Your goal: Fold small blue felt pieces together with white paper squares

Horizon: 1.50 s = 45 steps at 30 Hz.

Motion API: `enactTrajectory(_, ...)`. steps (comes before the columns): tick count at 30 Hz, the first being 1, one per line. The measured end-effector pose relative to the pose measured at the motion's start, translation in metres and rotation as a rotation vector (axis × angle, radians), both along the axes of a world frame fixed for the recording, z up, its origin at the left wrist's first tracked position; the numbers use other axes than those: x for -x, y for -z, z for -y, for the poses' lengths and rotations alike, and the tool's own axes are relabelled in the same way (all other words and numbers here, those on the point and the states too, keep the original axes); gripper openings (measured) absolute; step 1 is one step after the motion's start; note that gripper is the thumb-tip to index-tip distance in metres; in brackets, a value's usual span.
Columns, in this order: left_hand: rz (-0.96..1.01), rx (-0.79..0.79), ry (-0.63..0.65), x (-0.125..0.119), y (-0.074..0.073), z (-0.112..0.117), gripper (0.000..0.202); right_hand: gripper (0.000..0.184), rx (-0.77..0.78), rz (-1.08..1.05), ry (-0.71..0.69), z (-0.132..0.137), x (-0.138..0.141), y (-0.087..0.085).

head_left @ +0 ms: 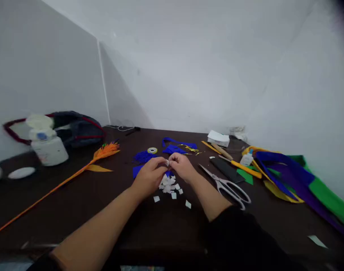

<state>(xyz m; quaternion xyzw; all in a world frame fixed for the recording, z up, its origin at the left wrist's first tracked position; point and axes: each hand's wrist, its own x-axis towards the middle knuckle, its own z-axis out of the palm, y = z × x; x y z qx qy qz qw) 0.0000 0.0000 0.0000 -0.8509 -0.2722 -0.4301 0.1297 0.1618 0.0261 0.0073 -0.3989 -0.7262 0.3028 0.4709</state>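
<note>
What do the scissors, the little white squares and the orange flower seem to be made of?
Scissors: blades probably steel, with a greyish sheen; smooth pale handles look like plastic. White squares: likely matte paper, being thin, flat and straight-edged. Orange flower: perhaps matte crepe paper, given its finely fringed head, though fabric is possible.

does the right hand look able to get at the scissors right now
Probably yes: the scissors lie uncovered beside the right forearm, though the right hand is busy with a small white piece and would need freeing.
</note>
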Motion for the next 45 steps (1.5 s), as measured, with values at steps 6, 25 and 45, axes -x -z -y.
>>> enactTrajectory(6, -0.013, 0.061, 0.029, -0.006, -0.006, 0.008, 0.022, 0.005, -0.014, -0.004, -0.011, 0.004, -0.003, -0.002)
enactTrajectory(25, 0.076, 0.061, 0.035, -0.002, -0.002, 0.004, 0.022, 0.003, 0.081, -0.108, -0.064, 0.006, 0.003, -0.001)
enactTrajectory(45, 0.023, -0.08, -0.004, -0.008, -0.002, 0.002, 0.02, 0.002, 0.341, -0.382, -0.158, 0.006, 0.008, 0.001)
